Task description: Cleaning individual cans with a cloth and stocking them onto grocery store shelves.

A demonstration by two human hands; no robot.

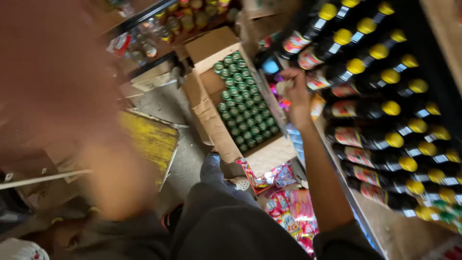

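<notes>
Just beside right-hand fingers (290, 82), dark yellow-capped bottle (337, 72) on shelf.

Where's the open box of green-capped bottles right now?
In the head view, the cardboard box of green-capped bottles sits on the floor at centre, just left of the right hand and the shelf of yellow-capped dark bottles, above the bright snack packets.

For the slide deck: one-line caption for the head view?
Right hand reaches toward shelved dark bottles with yellow caps, above an open cardboard box of green-capped bottles; left hand blurred.
</notes>
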